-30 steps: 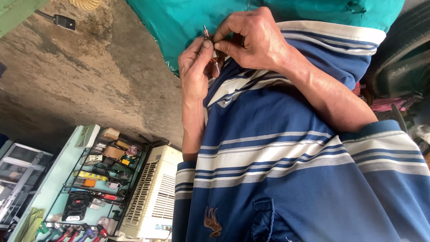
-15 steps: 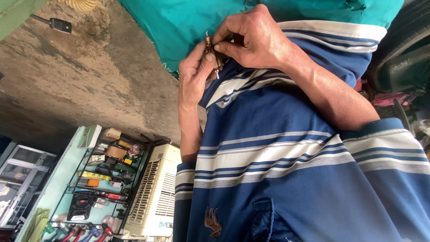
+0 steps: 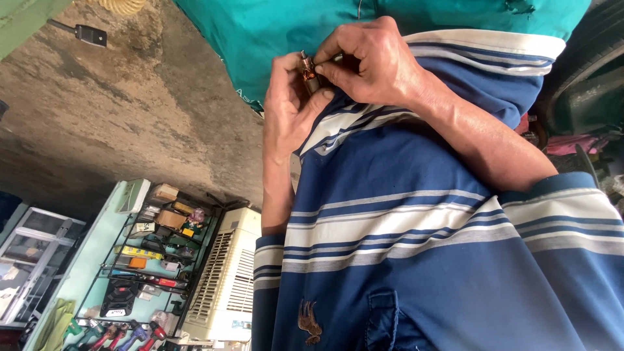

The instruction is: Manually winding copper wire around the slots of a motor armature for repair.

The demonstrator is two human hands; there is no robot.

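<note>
My left hand (image 3: 286, 110) is raised in front of my blue striped shirt (image 3: 422, 260) and cradles a small copper-and-metal cylindrical part (image 3: 307, 70) against its fingers. My right hand (image 3: 374, 62) comes in from the right, thumb and fingertips pinched on the same part from above. Both hands meet just below a teal cloth (image 3: 273, 32). The lower end of the part is hidden between the fingers.
Bare concrete floor (image 3: 130, 117) fills the left, with a black plug on a cable (image 3: 90, 35). A wire rack of small boxes and tools (image 3: 156, 260) and a white air cooler (image 3: 227, 279) stand at lower left. A dark tyre (image 3: 585, 71) is at the right.
The hands stay together on the small part. The right fingers have shifted slightly over it, and the view has drifted a little.
</note>
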